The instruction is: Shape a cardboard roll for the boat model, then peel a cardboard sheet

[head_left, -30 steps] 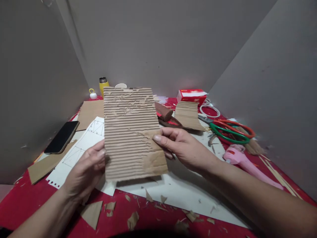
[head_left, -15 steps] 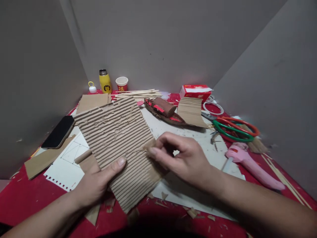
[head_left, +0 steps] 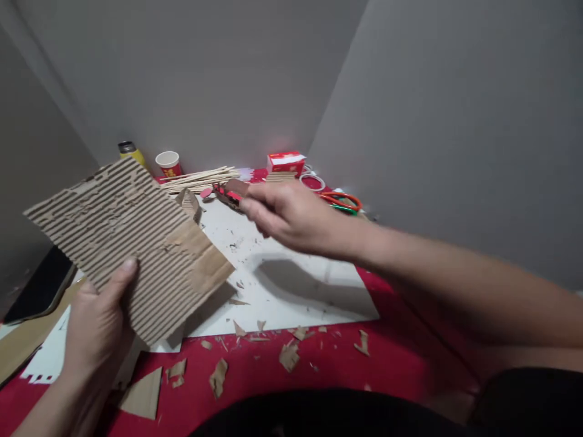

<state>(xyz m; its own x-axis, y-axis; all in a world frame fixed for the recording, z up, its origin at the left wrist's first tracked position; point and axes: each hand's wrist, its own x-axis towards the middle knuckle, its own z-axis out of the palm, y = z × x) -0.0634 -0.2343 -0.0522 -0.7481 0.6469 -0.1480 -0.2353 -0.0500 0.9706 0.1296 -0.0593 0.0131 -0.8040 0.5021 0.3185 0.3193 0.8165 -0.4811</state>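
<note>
My left hand [head_left: 98, 321] grips a sheet of corrugated cardboard [head_left: 136, 243], its thumb across the ribbed face. Much of the surface layer is stripped off, with torn shreds along the upper part and a smooth brown patch at the right corner. Stretched out over the white board [head_left: 291, 291], my right hand [head_left: 282, 212] has its fingers curled and pressed together; whatever they may hold is hidden. Just beyond them lies a small brown model boat [head_left: 228, 197] with red parts, partly covered by the hand. Left of it is a curled cardboard scrap [head_left: 189, 203].
Torn cardboard bits [head_left: 289, 357] litter the red table covering. Thin wooden sticks [head_left: 200, 181], a paper cup [head_left: 168, 164], a yellow bottle [head_left: 132, 152] and a red box [head_left: 285, 162] stand or lie behind. Scissors [head_left: 344, 200] are at right, a phone [head_left: 39, 285] at left.
My right hand has left the cardboard sheet and reached out in front of the boat. My left hand still holds the sheet, now further left in view. The view has turned right.
</note>
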